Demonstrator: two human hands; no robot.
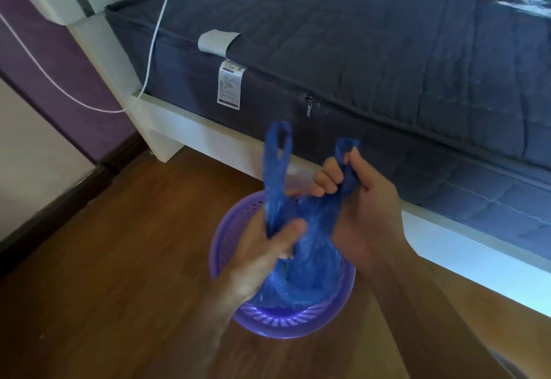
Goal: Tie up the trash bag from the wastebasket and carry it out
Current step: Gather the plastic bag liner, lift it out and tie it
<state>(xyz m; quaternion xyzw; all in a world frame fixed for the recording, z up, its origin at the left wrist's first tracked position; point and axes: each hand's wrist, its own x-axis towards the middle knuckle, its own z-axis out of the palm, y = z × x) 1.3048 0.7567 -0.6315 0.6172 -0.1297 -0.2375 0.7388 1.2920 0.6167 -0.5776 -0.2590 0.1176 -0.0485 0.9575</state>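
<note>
Blue thin-plastic trash bag: seated in round purple perforated wastebasket. Handles gathered, unknotted; left hand and right hand each clenched round one. Tying, lifting, carrying remain.

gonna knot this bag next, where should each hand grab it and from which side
Grip the blue trash bag by its two handle loops, from above. The left hand pinches low on the left loop, which stands free and upright; sliding higher would probably give more slack. The right hand already fists the right loop. The body sits in the purple wastebasket.
</note>
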